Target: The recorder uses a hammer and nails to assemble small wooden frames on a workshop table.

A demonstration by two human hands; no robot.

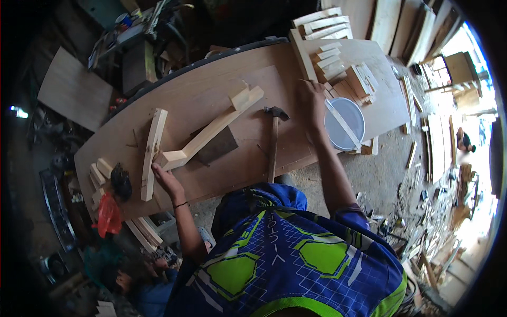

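Observation:
My left hand (170, 182) is closed around the near-left end of a wooden piece (219, 128), which lies slantwise across the tabletop with a short block at each end. Just left of that hand is a separate wooden slat (153, 150). My right hand (310, 100) grips the near end of a straight wooden bar (301, 55) that reaches toward the far edge; its fingers are partly hidden. Between my hands lies a hammer (274, 140), its dark head pointing away and its handle toward me. A dark flat sheet (216, 147) is under the wooden piece.
A white bucket (343, 113) with a strip across it stands beside my right forearm. Cut wood blocks (362, 82) are stacked behind it. A red plastic bag (109, 215) hangs at the table's left edge (84, 195). Another person (140, 285) is at lower left.

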